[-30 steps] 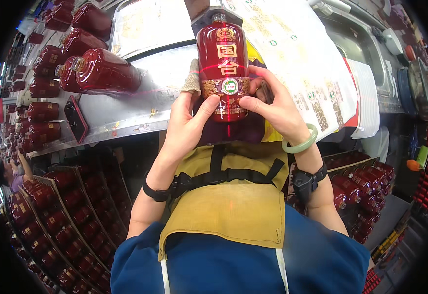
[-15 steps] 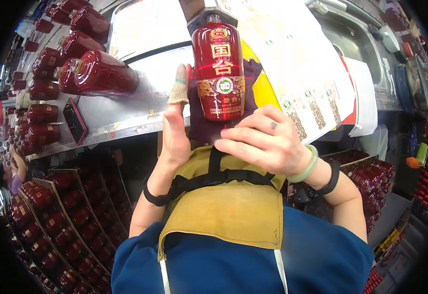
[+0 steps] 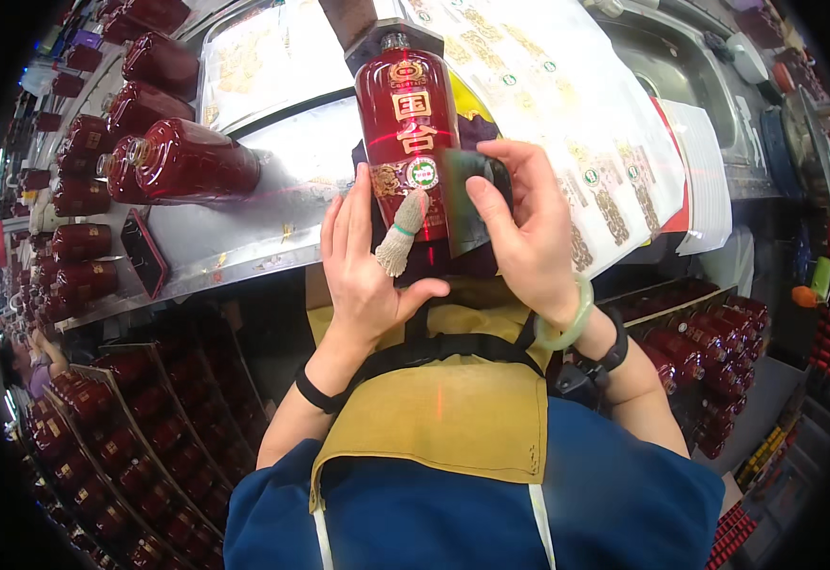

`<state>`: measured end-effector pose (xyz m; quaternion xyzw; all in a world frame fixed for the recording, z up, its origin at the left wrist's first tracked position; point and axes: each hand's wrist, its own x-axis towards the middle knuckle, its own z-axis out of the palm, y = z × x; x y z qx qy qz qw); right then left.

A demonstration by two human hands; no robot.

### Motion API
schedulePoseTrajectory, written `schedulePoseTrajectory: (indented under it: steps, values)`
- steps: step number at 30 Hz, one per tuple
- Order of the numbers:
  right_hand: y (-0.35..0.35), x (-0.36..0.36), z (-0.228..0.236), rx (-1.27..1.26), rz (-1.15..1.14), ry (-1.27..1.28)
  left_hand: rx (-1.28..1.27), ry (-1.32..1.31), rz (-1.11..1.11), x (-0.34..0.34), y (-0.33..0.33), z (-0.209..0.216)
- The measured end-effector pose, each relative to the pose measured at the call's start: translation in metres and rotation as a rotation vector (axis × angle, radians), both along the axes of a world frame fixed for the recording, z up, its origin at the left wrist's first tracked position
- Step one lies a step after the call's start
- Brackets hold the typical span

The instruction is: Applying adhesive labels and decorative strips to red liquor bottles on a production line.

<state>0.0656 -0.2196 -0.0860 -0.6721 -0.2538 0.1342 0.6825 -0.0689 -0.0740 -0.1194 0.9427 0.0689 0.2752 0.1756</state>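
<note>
A dark red glass bottle (image 3: 408, 104) with gold lettering lies on its back on a dark purple cloth (image 3: 481, 131), its neck pointing away from me against a metal holder (image 3: 391, 31). A decorated band with a round green-and-white emblem crosses its lower front. My left hand (image 3: 363, 261) is open along the bottle's lower left, fingers stretched out. A knitted finger cover (image 3: 402, 233) on one finger reaches over the bottle's front. Pinched in my right hand (image 3: 532, 223) is a dark, thin, see-through flat scraper (image 3: 467, 204), overlapping the bottle's lower right side.
Label sheets (image 3: 614, 176) cover the worktop right of the bottle, beside a metal sink (image 3: 671, 71). More red bottles (image 3: 197, 160) lie at the left, near a dark red-edged phone (image 3: 144, 252). Racks of bottles (image 3: 92, 456) stand below.
My left hand has come over the bottle's lower front. My right hand has moved up and right and now holds the flat scraper against the bottle's side. The view has shifted slightly.
</note>
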Motion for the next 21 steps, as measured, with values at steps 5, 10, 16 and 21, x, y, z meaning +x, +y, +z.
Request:
schedulePoseTrajectory:
  steps: [5,10,16,21]
  values:
    - [-0.007,0.002,-0.025,-0.123,-0.098,-0.015,0.0,0.006,-0.019,-0.006,0.001,-0.006]
    - [-0.019,0.019,-0.02,-0.201,-0.169,-0.082,-0.091,-0.002,0.041,-0.017,0.004,-0.013]
    - [-0.015,0.025,0.019,-0.212,0.029,-1.02,-0.493,-0.066,0.081,0.002,0.001,-0.003]
    - [-0.02,-0.002,0.03,-0.177,0.315,-1.098,-0.769,0.074,0.147,0.024,0.012,0.001]
